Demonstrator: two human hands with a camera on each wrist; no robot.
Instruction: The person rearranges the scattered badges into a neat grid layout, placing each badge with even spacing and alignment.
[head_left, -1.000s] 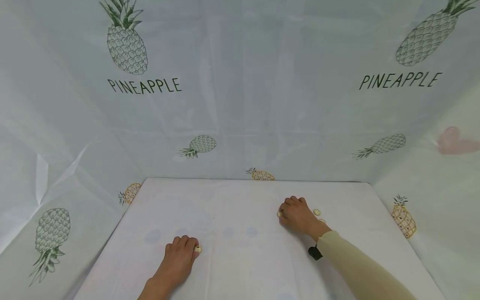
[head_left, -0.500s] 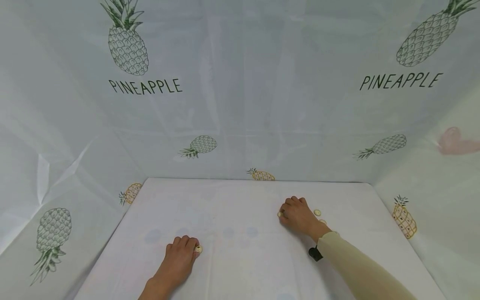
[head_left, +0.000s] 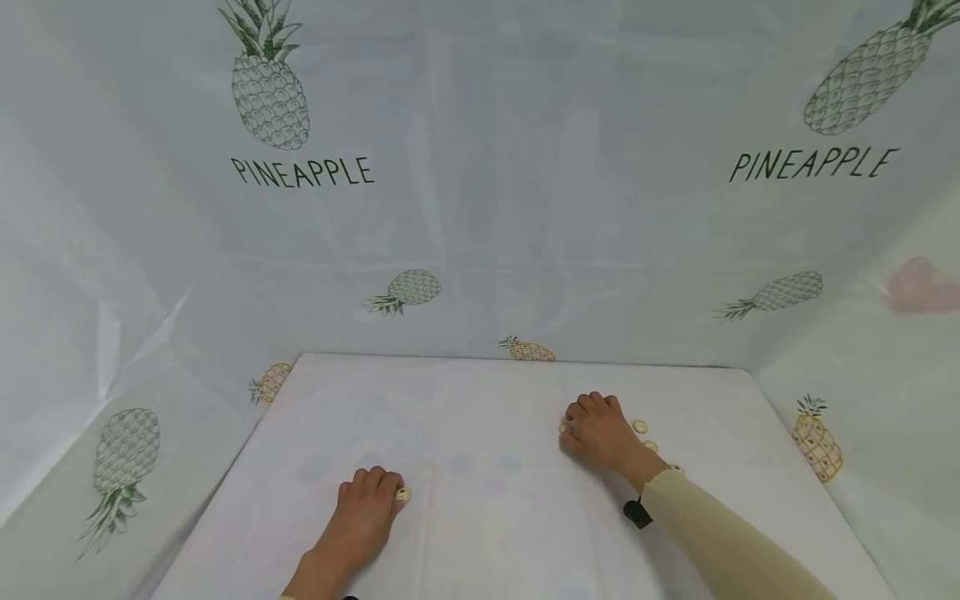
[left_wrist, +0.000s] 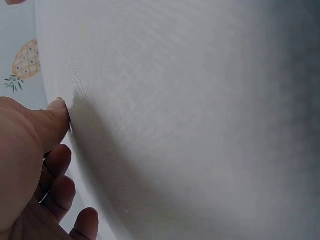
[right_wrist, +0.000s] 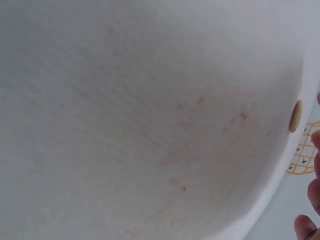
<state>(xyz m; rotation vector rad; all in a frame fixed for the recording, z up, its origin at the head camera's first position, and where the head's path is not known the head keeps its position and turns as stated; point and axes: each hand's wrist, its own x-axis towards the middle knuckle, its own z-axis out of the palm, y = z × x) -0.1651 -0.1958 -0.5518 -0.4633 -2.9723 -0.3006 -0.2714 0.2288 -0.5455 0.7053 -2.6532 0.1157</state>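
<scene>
In the head view my left hand [head_left: 363,512] rests on the white table at left of centre. Its thumb and forefinger pinch a small round pale-yellow disc [head_left: 402,494] with a dark mark on its face. Farther back and to the right, my right hand [head_left: 602,431], fingers bent, holds a similar disc [head_left: 565,428] between thumb and forefinger. The left wrist view shows the left thumb [left_wrist: 54,120] low on the cloth, its disc almost hidden. In the right wrist view a pale disc [right_wrist: 296,116] appears edge-on beside the right fingertips [right_wrist: 314,195].
Two more pale discs [head_left: 640,426] lie just right of my right hand, and another disc [head_left: 675,467] shows partly at the sleeve. A white sheet with pineapple prints [head_left: 270,104] walls the table [head_left: 480,417] at the back and sides.
The head view has shifted slightly, moving the whole scene a little to the right. Both hands keep their places on the table, and a disc edge now shows by the right sleeve.
</scene>
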